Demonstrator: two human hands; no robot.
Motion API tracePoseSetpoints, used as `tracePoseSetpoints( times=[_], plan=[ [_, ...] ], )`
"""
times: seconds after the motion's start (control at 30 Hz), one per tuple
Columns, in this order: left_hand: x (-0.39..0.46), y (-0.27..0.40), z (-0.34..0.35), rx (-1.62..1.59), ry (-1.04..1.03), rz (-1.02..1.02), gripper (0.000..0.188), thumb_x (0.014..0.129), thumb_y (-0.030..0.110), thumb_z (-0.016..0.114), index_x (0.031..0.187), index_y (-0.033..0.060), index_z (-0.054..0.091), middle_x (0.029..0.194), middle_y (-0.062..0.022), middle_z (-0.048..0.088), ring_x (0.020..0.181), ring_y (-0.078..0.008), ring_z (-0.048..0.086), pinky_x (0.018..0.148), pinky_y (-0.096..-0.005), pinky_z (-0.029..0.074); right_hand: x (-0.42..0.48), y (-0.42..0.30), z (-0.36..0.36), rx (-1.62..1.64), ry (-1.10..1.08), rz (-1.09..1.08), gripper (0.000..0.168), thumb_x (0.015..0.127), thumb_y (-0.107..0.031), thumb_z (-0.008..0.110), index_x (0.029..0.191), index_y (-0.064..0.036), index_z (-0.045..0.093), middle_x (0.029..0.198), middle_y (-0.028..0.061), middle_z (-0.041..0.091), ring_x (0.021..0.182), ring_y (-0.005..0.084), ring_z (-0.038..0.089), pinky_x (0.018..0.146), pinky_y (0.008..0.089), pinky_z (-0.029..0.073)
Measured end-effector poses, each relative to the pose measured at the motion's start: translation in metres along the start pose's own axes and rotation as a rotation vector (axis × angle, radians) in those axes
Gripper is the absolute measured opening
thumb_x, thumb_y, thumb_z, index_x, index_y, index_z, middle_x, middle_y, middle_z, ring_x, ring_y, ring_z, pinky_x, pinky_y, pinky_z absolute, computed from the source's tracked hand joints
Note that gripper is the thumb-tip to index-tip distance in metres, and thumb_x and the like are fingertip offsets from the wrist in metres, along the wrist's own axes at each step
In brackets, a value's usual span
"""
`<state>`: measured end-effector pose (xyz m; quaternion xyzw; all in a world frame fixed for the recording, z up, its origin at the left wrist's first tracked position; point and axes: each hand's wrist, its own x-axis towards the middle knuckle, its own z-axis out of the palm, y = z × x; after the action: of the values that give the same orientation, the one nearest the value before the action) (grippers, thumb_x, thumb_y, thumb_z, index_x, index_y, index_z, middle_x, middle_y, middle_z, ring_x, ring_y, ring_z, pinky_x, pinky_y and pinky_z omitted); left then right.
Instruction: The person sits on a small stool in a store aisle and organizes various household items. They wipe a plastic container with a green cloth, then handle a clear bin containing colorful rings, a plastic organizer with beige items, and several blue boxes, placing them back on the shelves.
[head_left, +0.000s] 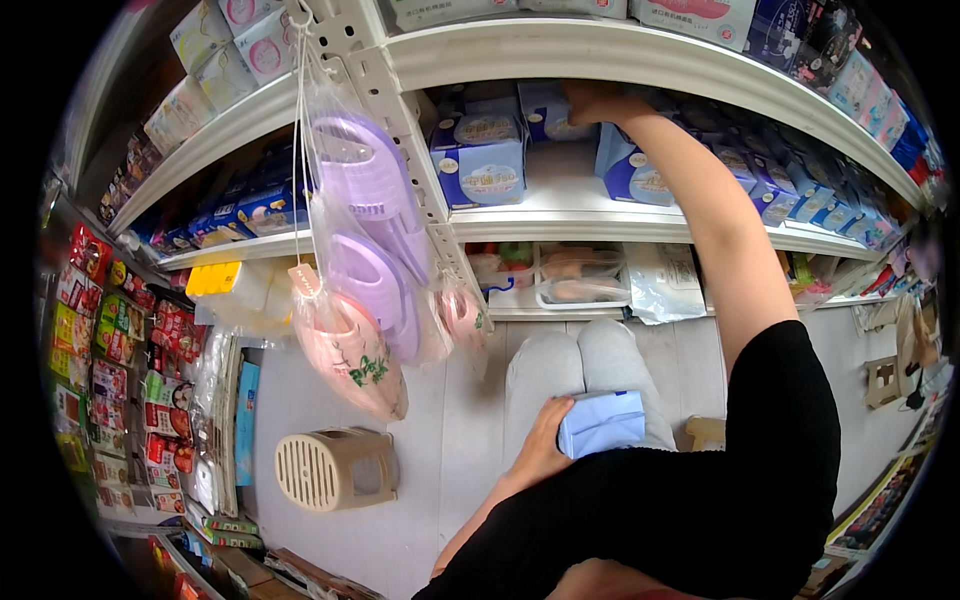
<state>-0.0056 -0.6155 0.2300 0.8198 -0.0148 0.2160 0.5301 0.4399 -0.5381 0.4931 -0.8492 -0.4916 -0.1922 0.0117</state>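
Note:
My left hand (546, 442) grips a light blue soft packet (602, 424) by its left side, close above my knees. My right arm reaches up into the middle shelf, where my right hand (596, 103) touches a blue and purple sanitary pad packet (551, 112) at the back; its fingertips are in shadow. Left of that stands a stack of similar packets (481, 172) at the shelf's front. Another blue packet (637, 174) stands to the right, partly behind my forearm. Bare white shelf board (562, 184) shows between them.
Lilac slippers (367, 270) and pink floral slippers (367, 360) in clear bags hang from the shelf post at left. A beige plastic stool (334, 469) lies on its side on the floor. Clear trays of goods (583, 276) and a silver bag (666, 281) occupy the lower shelf.

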Motion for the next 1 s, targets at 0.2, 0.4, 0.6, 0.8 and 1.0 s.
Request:
tracePoseSetpoints(
  times=[0.2,0.4,0.6,0.8,1.0],
  plan=[
    [-0.003,0.008,-0.003,0.03,0.045,0.003,0.081,0.064,0.009,0.081,0.132,0.0053,0.039,0.128,-0.0198,0.048,0.122,-0.0379,0.045,0.109,-0.0455,0.031,-0.077,-0.015,-0.02,-0.327,0.796,-0.34,0.063,0.069,-0.003,0.063,0.129,-0.021,0.051,0.12,0.012,0.053,0.11,0.0297,0.051,0.095,0.0432,0.04],
    [-0.012,0.01,0.001,-0.019,0.044,-0.06,0.081,0.066,0.008,0.08,0.133,0.0065,0.035,0.126,-0.0224,0.048,0.119,-0.039,0.048,0.101,-0.0425,0.04,-0.233,-0.061,-0.043,0.24,0.611,-0.368,0.077,0.051,-0.004,0.074,0.124,-0.018,0.056,0.114,0.0164,0.05,0.104,0.0343,0.05,0.09,0.0459,0.042],
    [-0.025,0.017,0.01,0.051,-0.105,-0.047,0.095,0.064,0.01,0.082,0.138,0.007,0.023,0.133,-0.0223,0.038,0.124,-0.0392,0.041,0.102,-0.0432,0.037,-0.358,-0.126,0.012,0.657,-0.114,-0.285,0.074,0.063,-0.023,0.079,0.131,-0.016,0.049,0.118,0.0196,0.047,0.111,0.0372,0.046,0.094,0.0435,0.039],
    [-0.062,0.026,0.012,0.146,-0.015,-0.123,0.106,0.058,0.007,0.085,0.14,0.0056,0.018,0.134,-0.0218,0.026,0.127,-0.0399,0.032,0.105,-0.0428,0.034,-0.401,-0.132,0.024,0.737,-0.215,-0.273,0.075,0.071,-0.029,0.075,0.137,-0.015,0.042,0.125,0.0209,0.042,0.117,0.0384,0.041,0.099,0.0439,0.037],
    [-0.074,0.026,0.0,-0.171,-0.073,-0.171,0.11,0.073,0.047,0.072,0.147,0.004,0.004,0.151,-0.0198,0.009,0.141,-0.0362,0.011,0.114,-0.0447,0.014,-0.415,-0.13,0.016,0.892,-0.153,-0.185,0.078,0.078,-0.036,0.07,0.141,-0.009,0.032,0.135,0.0221,0.035,0.126,0.0399,0.034,0.105,0.0459,0.032]
  ],
)
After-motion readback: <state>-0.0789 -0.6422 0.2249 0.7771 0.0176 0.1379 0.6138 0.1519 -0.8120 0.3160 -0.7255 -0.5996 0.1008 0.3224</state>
